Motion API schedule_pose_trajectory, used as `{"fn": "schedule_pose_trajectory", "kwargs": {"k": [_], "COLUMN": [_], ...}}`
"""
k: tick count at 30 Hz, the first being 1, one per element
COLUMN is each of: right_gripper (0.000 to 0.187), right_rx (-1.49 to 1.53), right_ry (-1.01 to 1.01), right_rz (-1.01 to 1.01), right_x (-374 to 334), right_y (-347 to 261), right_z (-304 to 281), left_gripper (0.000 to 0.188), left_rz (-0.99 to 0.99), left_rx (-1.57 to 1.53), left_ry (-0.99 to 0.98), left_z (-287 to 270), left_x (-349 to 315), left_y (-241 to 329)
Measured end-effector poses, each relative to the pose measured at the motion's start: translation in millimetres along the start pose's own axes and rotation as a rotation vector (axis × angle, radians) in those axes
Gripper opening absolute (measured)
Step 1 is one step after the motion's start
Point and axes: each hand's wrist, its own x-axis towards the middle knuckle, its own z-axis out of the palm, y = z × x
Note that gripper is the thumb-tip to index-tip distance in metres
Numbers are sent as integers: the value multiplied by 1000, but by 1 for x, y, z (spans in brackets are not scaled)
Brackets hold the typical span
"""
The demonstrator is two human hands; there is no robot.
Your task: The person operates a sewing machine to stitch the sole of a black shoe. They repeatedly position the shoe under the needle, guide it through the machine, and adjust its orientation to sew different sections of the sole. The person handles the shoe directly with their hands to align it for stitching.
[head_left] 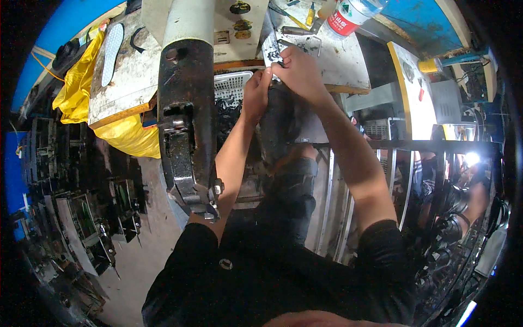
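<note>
My left hand (257, 91) and my right hand (298, 71) are close together at the front edge of a white worktop, above a dark rounded machine part. Thumb and fingers of the left hand are pressed together. Curled inward, the fingers of the right hand meet just beside the left fingertips. Whatever they pinch is too small and too covered to name. Small black scraps (272, 56) lie on a pale strip just beyond the fingers. Below and left of the hands, a white perforated basket (233, 80) contains several black pieces.
A thick dark machine arm (188, 82) stands left of my left forearm. On the worktop are a clear bottle with a red label (344, 23), a dark tool handle (297, 31) and a small yellow bottle (310, 15). A pale insole (113, 53) and yellow bag (81, 82) are at left; a metal rack (403, 145) is at right.
</note>
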Motion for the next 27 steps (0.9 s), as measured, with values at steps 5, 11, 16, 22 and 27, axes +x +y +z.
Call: {"fn": "schedule_pose_trajectory", "kwargs": {"k": [5,11,16,22,27], "right_gripper": [47,44,40,36,31], "right_rx": [-84,-60,337,387,571], "right_ry": [29,-18,-158,-151,-60], "right_rz": [-84,-118,-148,-45,1], "right_x": [2,3,-1,-10,-17], "right_y": [3,19,24,26,22], "right_z": [6,6,-7,2,13], "left_gripper": [35,35,37,50,54], "left_rz": [-2,-14,-54,-93,2], "left_rx": [31,67,-133,406,543], "left_ry": [7,18,21,118,93], "left_z": [-7,-1,-18,-4,-12], "left_x": [13,10,14,-18,-1], "left_y": [-11,-6,-22,38,32]}}
